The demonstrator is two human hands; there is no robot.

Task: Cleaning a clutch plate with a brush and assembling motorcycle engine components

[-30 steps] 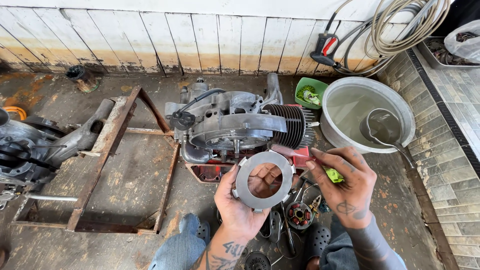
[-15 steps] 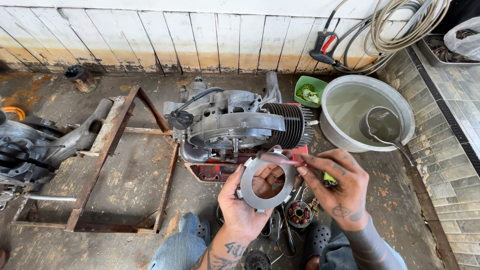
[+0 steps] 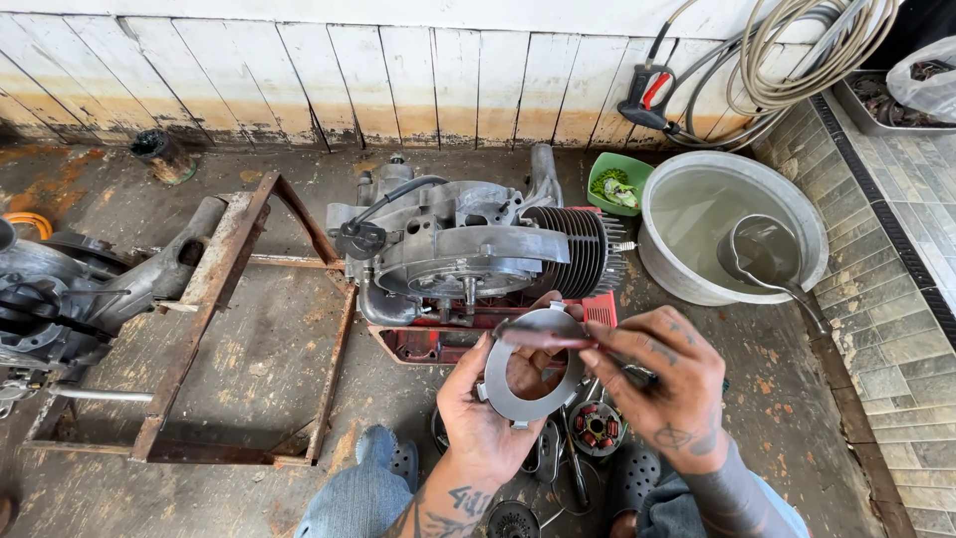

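Note:
My left hand [image 3: 485,413] holds a flat grey metal ring plate [image 3: 528,394] from below, its round opening facing me. My right hand [image 3: 665,384] reaches across the plate from the right, its fingertips pinched on a thin reddish strip [image 3: 546,340] that lies over the plate's upper edge. Just beyond both hands sits a grey engine [image 3: 468,244] with a finned cylinder, resting on a red stand [image 3: 423,344]. A small coil part [image 3: 596,428] with copper windings lies on the floor below my right hand.
A rusty metal frame [image 3: 214,299] lies to the left, with more engine parts [image 3: 50,299] at the far left. A water-filled metal basin [image 3: 732,239] with a ladle stands right of the engine, beside a green bowl [image 3: 617,184]. Coiled hose [image 3: 797,50] hangs top right. A tiled ledge [image 3: 886,269] runs along the right.
The ring plate has tilted and dropped lower in my left hand. My right hand has moved left from beside it to over its upper edge, now pinching the reddish strip.

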